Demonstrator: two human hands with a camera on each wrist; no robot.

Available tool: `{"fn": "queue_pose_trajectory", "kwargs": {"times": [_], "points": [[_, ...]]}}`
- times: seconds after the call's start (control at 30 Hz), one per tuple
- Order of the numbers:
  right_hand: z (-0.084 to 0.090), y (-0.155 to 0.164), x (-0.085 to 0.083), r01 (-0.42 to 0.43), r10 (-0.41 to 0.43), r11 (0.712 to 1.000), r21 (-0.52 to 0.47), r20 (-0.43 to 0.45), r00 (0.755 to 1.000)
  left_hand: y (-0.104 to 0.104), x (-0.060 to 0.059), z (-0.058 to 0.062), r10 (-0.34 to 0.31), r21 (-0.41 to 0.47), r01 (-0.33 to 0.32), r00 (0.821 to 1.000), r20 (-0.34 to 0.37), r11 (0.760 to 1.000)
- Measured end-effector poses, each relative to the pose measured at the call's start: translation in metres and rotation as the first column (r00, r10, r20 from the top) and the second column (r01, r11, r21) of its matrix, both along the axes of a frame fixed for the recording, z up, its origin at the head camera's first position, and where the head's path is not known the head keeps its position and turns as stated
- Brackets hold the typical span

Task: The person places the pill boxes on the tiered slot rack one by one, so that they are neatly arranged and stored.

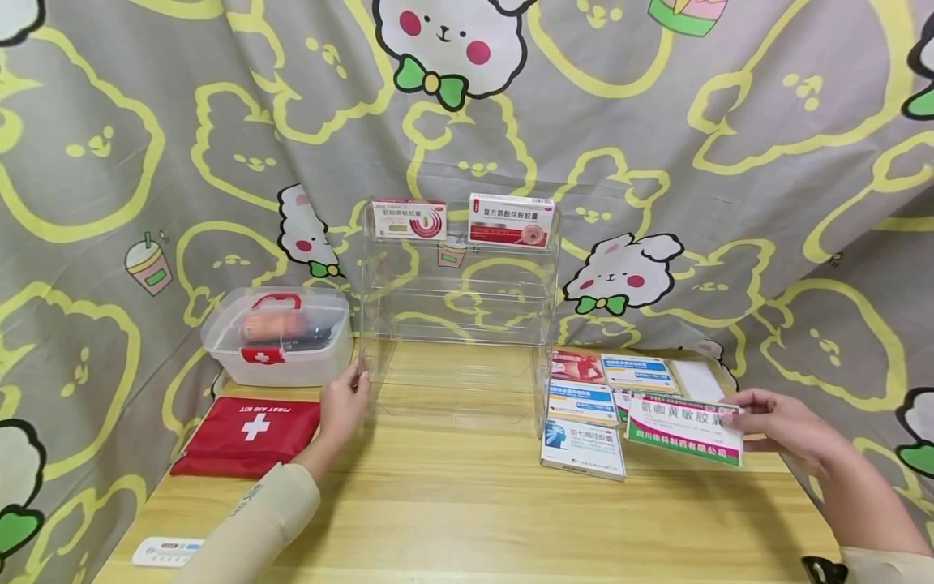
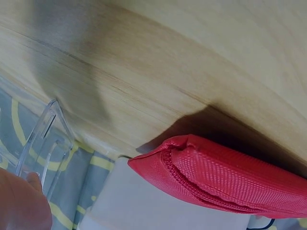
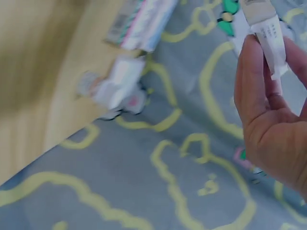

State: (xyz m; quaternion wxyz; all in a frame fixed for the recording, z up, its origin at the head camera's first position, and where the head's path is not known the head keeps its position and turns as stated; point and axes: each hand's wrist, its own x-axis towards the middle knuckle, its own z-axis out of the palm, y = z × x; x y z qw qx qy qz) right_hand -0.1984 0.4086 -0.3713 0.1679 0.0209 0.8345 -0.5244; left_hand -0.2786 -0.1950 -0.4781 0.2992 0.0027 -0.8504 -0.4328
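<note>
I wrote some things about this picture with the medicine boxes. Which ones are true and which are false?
1. The right hand holds a medicine box with green edges. True.
2. The clear shelf has two boxes on its top level. True: a white and red box and a red box.
3. The left hand holds the red first aid pouch. False: it touches the clear shelf's left side; the pouch lies flat on the table.
4. The white first aid case stands to the right of the shelf. False: it stands to the left.
5. More boxes lie on the table right of the shelf. True.
</note>
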Motion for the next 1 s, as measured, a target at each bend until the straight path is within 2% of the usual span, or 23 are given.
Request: {"fn": "queue_pose_trajectory", "kwargs": {"times": [0.1,0.17,0.4,0.5,0.77,1.0], "points": [[0.014,-0.015,-0.003,0.045,-0.039,0.995,0.087,-0.072,0.997,0.000,0.000,-0.001,0.004,-0.003,-0.004,1.000,-0.011,1.000],[0.023,-0.027,-0.005,0.053,-0.040,0.993,0.107,-0.121,0.992,0.000,0.001,-0.002,0.009,-0.004,-0.009,1.000,-0.022,1.000],[0.049,-0.065,-0.011,0.050,-0.023,0.994,0.102,-0.249,0.968,0.000,0.000,-0.003,0.012,-0.010,-0.012,0.999,-0.048,1.000],[0.056,-0.078,-0.012,0.062,-0.028,0.992,0.112,-0.284,0.958,0.000,-0.002,-0.003,0.004,-0.012,-0.004,0.999,-0.051,1.000],[0.070,-0.109,-0.022,0.060,-0.033,0.997,0.058,-0.389,0.921,-0.001,-0.004,-0.003,0.001,-0.006,-0.001,0.999,-0.032,1.000],[0.091,-0.142,-0.038,0.051,0.006,0.992,0.114,-0.451,0.893,-0.002,-0.003,0.000,-0.007,-0.001,0.007,1.000,-0.012,1.000]]}}
